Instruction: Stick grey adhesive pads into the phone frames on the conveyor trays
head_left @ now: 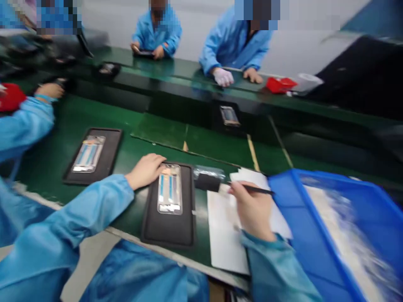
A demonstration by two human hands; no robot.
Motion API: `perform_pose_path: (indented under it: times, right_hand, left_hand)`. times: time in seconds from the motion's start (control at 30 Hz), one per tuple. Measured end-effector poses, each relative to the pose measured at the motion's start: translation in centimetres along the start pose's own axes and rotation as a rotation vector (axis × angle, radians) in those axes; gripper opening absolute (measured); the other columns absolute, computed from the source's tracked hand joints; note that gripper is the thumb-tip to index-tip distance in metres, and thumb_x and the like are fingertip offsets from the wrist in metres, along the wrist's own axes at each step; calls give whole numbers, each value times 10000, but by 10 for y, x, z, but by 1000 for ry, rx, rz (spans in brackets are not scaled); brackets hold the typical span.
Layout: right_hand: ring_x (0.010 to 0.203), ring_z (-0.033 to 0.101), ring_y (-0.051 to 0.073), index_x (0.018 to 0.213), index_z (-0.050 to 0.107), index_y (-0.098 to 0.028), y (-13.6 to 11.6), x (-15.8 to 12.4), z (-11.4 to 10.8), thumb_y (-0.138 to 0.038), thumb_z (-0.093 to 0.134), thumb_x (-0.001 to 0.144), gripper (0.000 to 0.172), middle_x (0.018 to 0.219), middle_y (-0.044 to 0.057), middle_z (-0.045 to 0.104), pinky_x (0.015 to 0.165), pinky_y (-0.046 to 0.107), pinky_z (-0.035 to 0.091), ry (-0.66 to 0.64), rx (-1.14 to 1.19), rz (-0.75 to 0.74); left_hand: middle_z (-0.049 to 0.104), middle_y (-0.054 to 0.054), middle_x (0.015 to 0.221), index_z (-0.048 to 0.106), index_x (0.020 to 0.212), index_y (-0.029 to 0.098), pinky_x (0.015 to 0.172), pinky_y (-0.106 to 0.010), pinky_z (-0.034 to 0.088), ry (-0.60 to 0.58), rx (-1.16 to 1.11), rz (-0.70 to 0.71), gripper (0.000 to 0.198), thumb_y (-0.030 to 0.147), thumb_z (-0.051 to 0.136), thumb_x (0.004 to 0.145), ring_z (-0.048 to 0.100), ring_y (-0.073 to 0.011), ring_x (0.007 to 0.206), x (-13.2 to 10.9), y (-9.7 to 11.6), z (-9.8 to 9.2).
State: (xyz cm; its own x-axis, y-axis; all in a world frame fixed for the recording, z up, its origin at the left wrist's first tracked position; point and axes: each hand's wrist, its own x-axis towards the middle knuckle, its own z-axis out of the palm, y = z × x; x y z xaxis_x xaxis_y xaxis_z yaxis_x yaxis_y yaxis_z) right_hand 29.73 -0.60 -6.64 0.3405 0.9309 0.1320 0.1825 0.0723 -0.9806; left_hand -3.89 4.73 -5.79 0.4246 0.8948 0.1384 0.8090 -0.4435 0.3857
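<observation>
Pinching black stylus, seemingly, in right hand; open left hand touching phone frame in black tray; blue bin beside.

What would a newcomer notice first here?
The bright blue plastic bin at lower right, holding white material, grabs attention first. A green conveyor belt crosses the middle, its nearest black tray under the left hand. The right hand holds a thin black tool over white paper.
</observation>
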Motion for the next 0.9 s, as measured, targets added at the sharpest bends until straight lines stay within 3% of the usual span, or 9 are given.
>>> perform_pose_path:
  times: [0.1, 0.2, 0.37, 0.57, 0.9]
  right_hand:
    - [569, 662, 182, 792, 724, -189, -19, -14, 36, -415, 846, 696, 275, 622, 10, 688, 616, 342, 569, -120, 53, 162]
    - [570, 672, 172, 776, 724, -184, -35, -31, 75, -406, 852, 698, 268, 634, 12, 697, 598, 310, 575, -267, 47, 251]
    - [577, 686, 182, 770, 712, -173, -44, -43, 112, -428, 849, 695, 299, 618, 20, 700, 604, 316, 604, -352, 39, 301]
    - [608, 709, 199, 769, 717, -170, -36, -38, 124, -420, 843, 705, 287, 632, 34, 715, 602, 308, 606, -323, -47, 305]
    - [607, 696, 179, 776, 722, -171, -36, -37, 124, -373, 834, 735, 234, 664, 28, 716, 595, 290, 592, -336, -98, 301]
  left_hand:
    - [649, -152, 1254, 584, 1293, 105, 1051, -482, 441, -32, -82, 41, 390, 325, 468, 993, 566, -296, 1192, -6, -7, 11]
    - [646, -136, 1260, 579, 1305, 120, 1040, -471, 452, -37, -50, 103, 397, 341, 490, 987, 564, -290, 1186, -15, -2, 13]
    - [629, -147, 1261, 598, 1280, 126, 1009, -450, 465, 83, 30, 206, 350, 266, 499, 974, 547, -283, 1187, -31, 10, 8]
    - [693, -68, 1008, 690, 1043, 176, 847, -365, 470, 116, 105, 300, 232, 216, 467, 995, 603, -224, 990, -38, 15, 3]
    - [698, -65, 989, 690, 971, 163, 845, -370, 466, 87, 134, 312, 212, 213, 485, 989, 596, -229, 1002, -36, 17, 4]
